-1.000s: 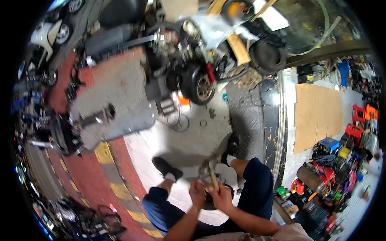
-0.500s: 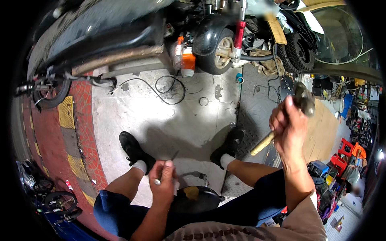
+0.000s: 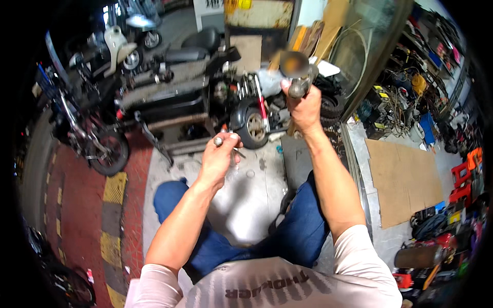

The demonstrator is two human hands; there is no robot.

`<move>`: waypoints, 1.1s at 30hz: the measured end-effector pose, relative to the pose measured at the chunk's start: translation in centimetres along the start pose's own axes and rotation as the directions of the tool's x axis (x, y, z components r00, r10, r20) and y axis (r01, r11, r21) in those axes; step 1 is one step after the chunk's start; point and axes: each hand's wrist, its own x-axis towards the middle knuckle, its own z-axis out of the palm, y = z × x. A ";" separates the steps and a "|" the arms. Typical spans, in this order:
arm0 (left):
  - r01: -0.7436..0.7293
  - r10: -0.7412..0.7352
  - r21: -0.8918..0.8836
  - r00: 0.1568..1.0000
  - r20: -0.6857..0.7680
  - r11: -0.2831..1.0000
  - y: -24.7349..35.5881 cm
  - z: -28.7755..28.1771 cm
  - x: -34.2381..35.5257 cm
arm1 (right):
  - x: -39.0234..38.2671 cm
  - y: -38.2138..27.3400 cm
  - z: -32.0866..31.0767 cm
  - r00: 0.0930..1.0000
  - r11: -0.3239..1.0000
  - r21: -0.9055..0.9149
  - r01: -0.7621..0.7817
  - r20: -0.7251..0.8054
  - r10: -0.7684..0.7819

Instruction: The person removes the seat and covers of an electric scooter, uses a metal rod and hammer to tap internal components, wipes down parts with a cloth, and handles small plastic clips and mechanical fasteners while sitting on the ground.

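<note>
My right hand (image 3: pixel 306 110) is closed around the handle of a hammer (image 3: pixel 299 88), raised at chest height in front of the scooter parts. The hammer's dull metal head shows above the fist; most of its handle is hidden. My left hand (image 3: pixel 220 160) grips a slim metal rod tool (image 3: pixel 219 141), its round butt facing up and its thin end showing below the fingers. Whether it is a punch or a chisel I cannot tell. Hammer and rod are apart. Ahead stands a partly stripped scooter with a small front wheel (image 3: pixel 255 127) and a red fork leg (image 3: pixel 260 105).
A parked motorcycle (image 3: pixel 105 149) stands at the left by a yellow-and-black kerb (image 3: pixel 114 189). On the right, a cardboard sheet (image 3: pixel 403 177) lies beyond a door track, near cluttered tools and red plastic stools (image 3: pixel 460 179). Wooden planks (image 3: pixel 328 31) lean at the back.
My view has tilted up from the floor toward the scooter. Both hands are stretched further forward, still holding the hammer and the rod. My feet have mostly gone out of sight below my knees.
</note>
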 end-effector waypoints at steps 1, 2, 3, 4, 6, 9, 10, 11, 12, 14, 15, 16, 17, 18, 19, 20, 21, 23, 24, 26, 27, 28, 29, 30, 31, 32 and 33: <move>0.037 -0.037 -0.018 0.999 0.020 0.999 1.9 0.5 -0.1 | 0.3 0.1 -0.4 0.996 0.998 0.010 -0.060 -0.065 0.060; 0.023 -0.023 -0.001 0.999 0.047 1.000 3.6 1.0 -0.3 | 0.2 0.1 -1.0 0.954 0.949 0.110 -0.294 -0.030 0.299; 0.047 -0.048 0.020 0.997 0.055 0.999 5.0 1.3 -0.6 | 0.1 0.1 -1.7 0.950 0.922 0.237 -0.307 0.022 0.311; 0.039 -0.041 0.029 0.995 0.086 0.999 6.1 1.4 -0.8 | -0.1 0.0 -2.2 0.941 0.904 0.261 -0.338 0.086 0.327; -0.014 0.010 0.039 0.996 0.089 0.999 7.3 1.7 -1.3 | -0.6 -0.5 -3.1 0.944 0.925 0.192 -0.328 0.112 0.311; -0.166 0.166 -0.005 0.983 0.082 0.986 8.0 1.7 -1.8 | -1.6 -2.0 -4.1 0.959 0.965 0.072 -0.252 0.153 0.239; -0.224 0.227 -0.036 0.971 0.076 0.974 8.5 1.6 -1.7 | -2.0 -2.6 -4.3 0.958 0.958 0.102 -0.268 0.134 0.254; -0.268 0.271 -0.057 0.961 0.052 0.962 9.2 1.4 -1.6 | -2.4 -3.2 -4.6 0.953 0.944 0.143 -0.297 0.114 0.282; -0.329 0.329 0.009 0.944 0.027 0.944 10.0 1.1 -1.2 | -3.0 -3.6 -4.9 0.938 0.919 0.199 -0.342 0.129 0.321; -0.392 0.396 0.144 0.918 0.001 0.909 12.1 0.3 0.0 | -4.2 -4.0 -5.9 0.904 0.874 0.237 -0.425 0.150 0.400; -0.391 0.401 0.214 0.916 0.001 0.895 13.2 -0.1 0.9 | -4.6 -3.7 -6.4 0.884 0.857 0.218 -0.468 0.126 0.450; -0.422 0.434 0.204 0.901 -0.014 0.883 13.9 -0.3 1.9 | -5.4 -3.3 -7.3 0.854 0.833 0.186 -0.521 0.121 0.506; -0.476 0.487 0.184 0.873 -0.020 0.860 15.0 -0.5 3.4 | -5.5 -2.6 -8.4 0.856 0.831 0.209 -0.516 0.161 0.491; -0.485 0.494 0.183 0.869 -0.004 0.855 16.0 -0.8 4.8 | -5.9 -1.5 -9.1 0.871 0.861 0.138 -0.490 0.104 0.480; -0.502 0.507 0.174 0.862 0.015 0.847 16.8 -1.1 6.2 | -5.9 -0.2 -10.2 0.887 0.881 -0.134 -0.453 0.026 0.460; -0.509 0.510 0.119 0.860 0.024 0.852 17.3 -1.3 7.5 | -5.9 1.3 -11.5 0.925 0.881 -0.315 -0.353 0.025 0.380; -0.523 0.521 0.158 0.852 0.059 0.837 18.0 -1.7 8.9 | -5.7 3.0 -12.7 0.947 0.824 -0.508 -0.253 0.045 0.318; -0.576 0.574 0.120 0.817 0.054 0.808 18.9 -2.5 11.5 | -5.9 6.3 -15.8 0.853 0.518 -0.799 -0.304 0.015 0.522; -0.607 0.601 0.117 0.795 0.089 0.786 19.3 -3.0 12.9 | -6.3 8.2 -17.3 0.835 0.446 -0.862 -0.240 0.051 0.548; -0.643 0.637 0.116 0.766 0.088 0.757 19.5 -4.3 15.5 | -8.9 12.1 -20.2 0.762 0.359 -0.900 -0.248 0.048 0.646; -0.660 0.655 0.121 0.751 0.083 0.741 19.7 -5.1 16.8 | -10.9 14.4 -21.4 0.680 0.355 -0.838 -0.416 -0.028 0.732; -0.671 0.659 0.106 0.741 0.131 0.733 20.1 -6.0 17.9 | -13.3 16.7 -22.6 0.617 0.372 -0.729 -0.575 -0.088 0.782; -0.673 0.663 0.102 0.739 0.120 0.733 20.5 -6.9 19.0 | -15.8 18.9 -23.8 0.482 0.224 -0.693 -0.685 -0.201 0.853; -0.669 0.659 0.097 0.743 0.116 0.737 20.9 -7.6 20.2 | -18.6 20.7 -25.2 0.448 0.177 -0.710 -0.681 -0.212 0.869; -0.657 0.646 0.087 0.753 0.122 0.749 21.3 -8.0 21.5 | -21.3 22.3 -26.5 0.416 0.164 -0.712 -0.683 -0.195 0.888; -0.677 0.657 0.047 0.727 0.199 0.734 21.7 -8.4 22.6 | -24.5 23.2 -27.5 0.437 0.202 -0.706 -0.679 -0.168 0.884; -0.691 0.664 0.004 0.695 0.274 0.722 22.2 -8.7 23.6 | -27.1 24.1 -28.2 0.439 0.211 -0.705 -0.677 -0.156 0.885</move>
